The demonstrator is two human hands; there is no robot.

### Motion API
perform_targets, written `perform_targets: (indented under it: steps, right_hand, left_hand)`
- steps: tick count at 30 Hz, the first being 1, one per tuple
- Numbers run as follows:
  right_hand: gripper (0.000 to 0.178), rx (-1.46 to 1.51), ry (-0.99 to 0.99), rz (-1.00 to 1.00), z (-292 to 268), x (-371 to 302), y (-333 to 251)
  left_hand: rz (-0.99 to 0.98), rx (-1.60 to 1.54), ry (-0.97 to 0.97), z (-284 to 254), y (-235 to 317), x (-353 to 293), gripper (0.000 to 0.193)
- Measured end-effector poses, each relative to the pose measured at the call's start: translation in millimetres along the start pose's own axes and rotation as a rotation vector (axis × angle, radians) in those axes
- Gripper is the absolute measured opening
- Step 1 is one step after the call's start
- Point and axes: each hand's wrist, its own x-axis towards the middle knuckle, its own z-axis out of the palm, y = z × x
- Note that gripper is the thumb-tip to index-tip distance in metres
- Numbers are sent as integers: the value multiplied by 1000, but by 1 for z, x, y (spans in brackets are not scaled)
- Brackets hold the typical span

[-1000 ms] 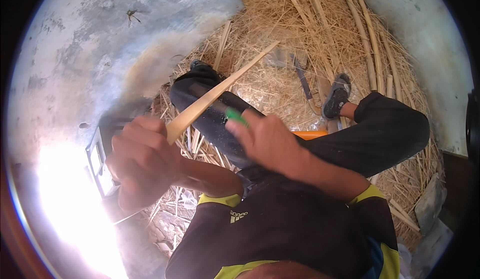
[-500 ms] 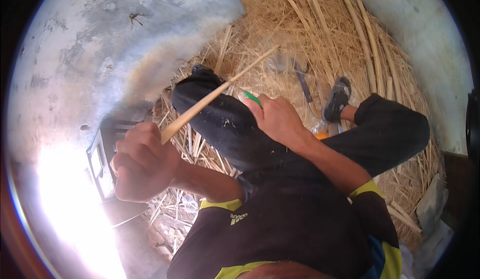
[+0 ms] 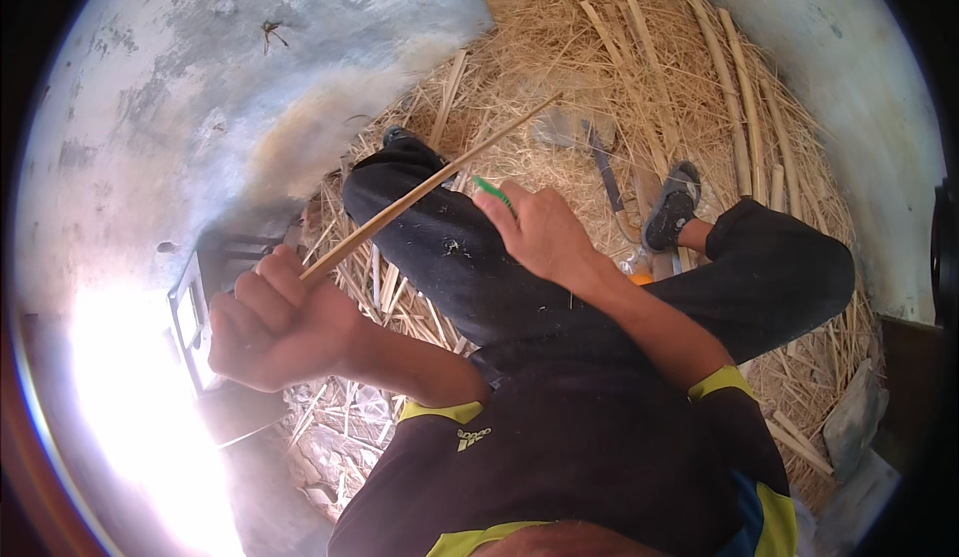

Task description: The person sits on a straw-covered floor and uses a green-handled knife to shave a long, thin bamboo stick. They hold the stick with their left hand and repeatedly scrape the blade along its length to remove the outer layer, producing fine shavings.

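Note:
My left hand [image 3: 282,325] is closed round the near end of a long, thin wooden strip [image 3: 425,187], split bamboo by its look. The strip slants up to the right over my left leg, its far end free. My right hand [image 3: 549,235] is closed on a slim green tool [image 3: 492,193]. Only a short green length shows beyond the thumb, and its kind I cannot make out. The green tool lies just right of the strip, seemingly a little apart from it.
I sit cross-legged in dark trousers [image 3: 460,267] on straw-like shavings [image 3: 539,17]. Long split poles [image 3: 736,102] lie at the far right. A dark flat bar [image 3: 604,165] and an orange object [image 3: 640,278] lie near my foot. Pale walls [image 3: 200,87] stand either side.
My left hand has shifted slightly left and rolled, so the strip shows its narrower side. My right hand has moved slightly up and left, still on the green tool.

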Motion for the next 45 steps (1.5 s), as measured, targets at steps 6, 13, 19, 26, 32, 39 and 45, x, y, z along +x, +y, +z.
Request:
perform_targets:
  steps: [6,13,19,26,32,39,45]
  right_hand:
    - [54,-224,82,118,16,22,55]
    - [55,-174,-10,141,25,22,35]
    - [59,-39,-20,-31,17,21,26]
    - [60,-146,-84,237,11,48,82]
    - [63,-84,-31,34,22,43,52]
    - [67,-22,-97,-72,28,41,46]
    - [66,-115,-92,188,29,62,75]
  left_hand:
    - [96,200,149,3,-6,0,37]
    - [149,340,330,3,-5,-1,36]
    - [174,395,429,8,-9,-1,38]
    - [152,402,419,5,-9,5,39]
    - [143,410,441,5,-8,5,40]
    - [171,453,512,-4,-6,7,42]
    - [79,327,459,-7,-3,7,42]
